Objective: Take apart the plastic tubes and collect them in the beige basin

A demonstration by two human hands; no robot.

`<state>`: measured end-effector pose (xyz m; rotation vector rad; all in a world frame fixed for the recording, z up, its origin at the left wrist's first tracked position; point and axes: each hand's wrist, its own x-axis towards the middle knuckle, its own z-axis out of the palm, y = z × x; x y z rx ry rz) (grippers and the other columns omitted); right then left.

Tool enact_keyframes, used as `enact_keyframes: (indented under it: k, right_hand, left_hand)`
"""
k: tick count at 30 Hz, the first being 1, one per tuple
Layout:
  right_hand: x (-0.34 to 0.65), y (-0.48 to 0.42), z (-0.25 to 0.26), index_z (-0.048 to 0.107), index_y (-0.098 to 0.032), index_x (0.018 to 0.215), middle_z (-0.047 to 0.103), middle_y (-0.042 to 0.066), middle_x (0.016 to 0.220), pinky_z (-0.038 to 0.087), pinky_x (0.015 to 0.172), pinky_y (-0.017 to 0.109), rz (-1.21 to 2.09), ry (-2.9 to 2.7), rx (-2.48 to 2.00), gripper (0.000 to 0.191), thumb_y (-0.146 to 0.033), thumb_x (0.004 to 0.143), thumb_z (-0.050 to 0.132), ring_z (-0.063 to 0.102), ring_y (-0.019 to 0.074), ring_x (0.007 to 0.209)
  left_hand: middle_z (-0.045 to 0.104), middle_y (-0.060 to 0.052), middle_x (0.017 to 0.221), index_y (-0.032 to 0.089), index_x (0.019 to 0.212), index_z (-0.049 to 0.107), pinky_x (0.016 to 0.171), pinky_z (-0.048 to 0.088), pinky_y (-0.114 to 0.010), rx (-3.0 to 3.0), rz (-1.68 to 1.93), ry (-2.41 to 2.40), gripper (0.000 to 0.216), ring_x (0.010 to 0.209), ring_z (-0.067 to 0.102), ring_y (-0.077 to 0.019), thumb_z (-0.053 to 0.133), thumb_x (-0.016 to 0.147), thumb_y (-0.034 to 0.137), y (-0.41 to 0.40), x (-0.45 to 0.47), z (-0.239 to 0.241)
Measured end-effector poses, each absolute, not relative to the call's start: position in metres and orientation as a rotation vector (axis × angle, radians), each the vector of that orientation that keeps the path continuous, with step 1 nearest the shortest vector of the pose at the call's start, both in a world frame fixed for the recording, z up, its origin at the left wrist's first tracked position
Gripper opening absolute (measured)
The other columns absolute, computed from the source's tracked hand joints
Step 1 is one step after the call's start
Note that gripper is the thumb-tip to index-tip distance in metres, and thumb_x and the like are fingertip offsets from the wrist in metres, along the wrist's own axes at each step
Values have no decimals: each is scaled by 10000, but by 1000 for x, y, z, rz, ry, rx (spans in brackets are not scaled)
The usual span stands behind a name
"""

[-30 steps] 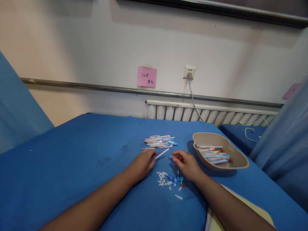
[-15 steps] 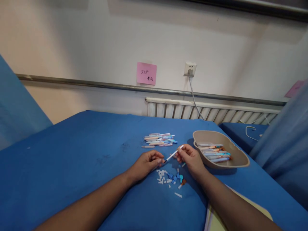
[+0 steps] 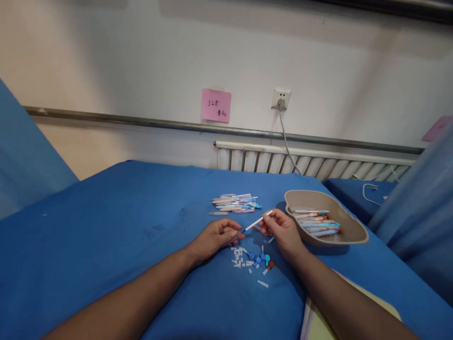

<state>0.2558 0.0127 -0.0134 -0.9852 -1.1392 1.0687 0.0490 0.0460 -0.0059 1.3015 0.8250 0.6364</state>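
A thin white pen refill (image 3: 255,224) slants between my two hands, its dark end pointing down to the left. My right hand (image 3: 282,231) pinches the refill near its upper end. Closed fingers of my left hand (image 3: 220,237) hold what looks like a pale, clear pen barrel, mostly hidden, where the refill's dark end meets the fingertips. Just below lie small white plugs (image 3: 238,257) and several blue, teal and brown pen parts (image 3: 260,258). Beyond my hands is a loose pile of pens (image 3: 234,204).
Right of my hands stands a beige basin (image 3: 350,225) with several pens inside. A yellow folder or pad (image 3: 320,323) lies under my right forearm. The blue-covered table (image 3: 106,236) meets a wall with a radiator (image 3: 262,160). Blue curtains (image 3: 417,226) hang at both sides.
The refill and both hands stay in nearly the same place, with the refill shifted slightly right and up. The whole view has tilted slightly. The pens and loose parts stay put.
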Motion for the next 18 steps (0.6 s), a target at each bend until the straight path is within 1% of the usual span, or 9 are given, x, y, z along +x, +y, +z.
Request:
enact_keyframes:
  k: [4,7,9,13,18]
  right_hand:
    - [252,11,-13,562,-181,765,645,10,688,427,519,226,1108,-1231,-991,254,-428,758,620,537,100,524]
    - [248,9,-16,564,-186,765,641,0,664,429,506,226,1173,-1316,-1019,271,-443,730,641,543,105,513]
    - [245,7,-19,565,-187,765,631,-10,649,423,490,219,1220,-1385,-1044,270,-445,729,639,537,102,505]
    - [241,1,-22,578,-186,776,610,-16,659,413,494,208,1222,-1601,-1072,230,-414,797,563,532,94,521]
    - [239,-4,-20,597,-195,834,607,-6,701,434,541,223,1147,-1789,-1057,245,-395,871,460,540,96,547]
  left_hand:
    - [709,-55,827,136,920,566,622,438,-221,1295,646,842,347,635,597,-104,711,689,351,46,50,-4]
    - [682,-18,740,138,940,557,553,423,-198,1300,646,845,357,582,578,-93,713,688,337,44,51,-1]
    - [662,-8,729,139,955,550,522,419,-191,1288,641,829,365,568,579,-93,708,695,341,42,52,0]
    - [658,-42,839,137,977,537,491,427,-190,1260,620,785,377,594,600,-102,702,707,342,38,55,-2]
    - [647,-41,827,140,1018,509,437,428,-182,1190,606,796,429,556,596,-99,717,698,335,35,57,-5]
